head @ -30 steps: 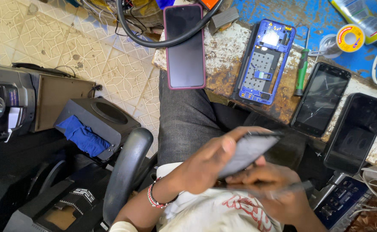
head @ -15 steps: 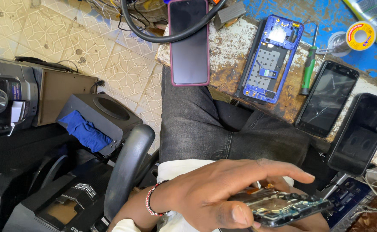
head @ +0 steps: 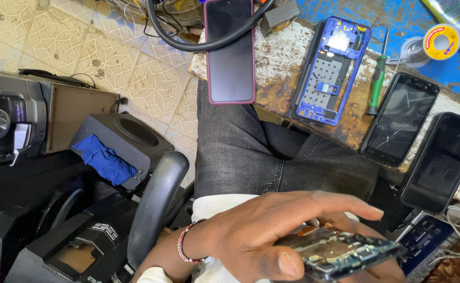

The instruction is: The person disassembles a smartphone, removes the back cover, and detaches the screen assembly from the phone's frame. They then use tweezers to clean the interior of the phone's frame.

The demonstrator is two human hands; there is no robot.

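- The left hand (head: 272,230) reaches in from the lower left, forearm low across the lap, with a beaded bracelet (head: 184,249) at the wrist.
- Its palm faces down and the fingers (head: 324,203) stretch out almost straight to the right, lying over the top of an opened phone (head: 340,254); the thumb (head: 280,262) presses against the phone's near edge, so the hand clamps the phone between thumb and fingers.
- The opened phone sits at the bottom of the view, over the lap, tilted so that its exposed circuit board and small parts face up.
- The right hand (head: 382,270) is mostly hidden under the phone; only a part of it shows below and beside the phone's right end, touching it. Whether it grips the phone or only props it, I cannot tell.
- Above, on the worn workbench (head: 277,57), lie a dark phone in a maroon case (head: 230,52), a blue phone frame (head: 329,71), a green-handled screwdriver (head: 376,81) and a phone with a cracked screen (head: 400,118), all well apart from the hands.
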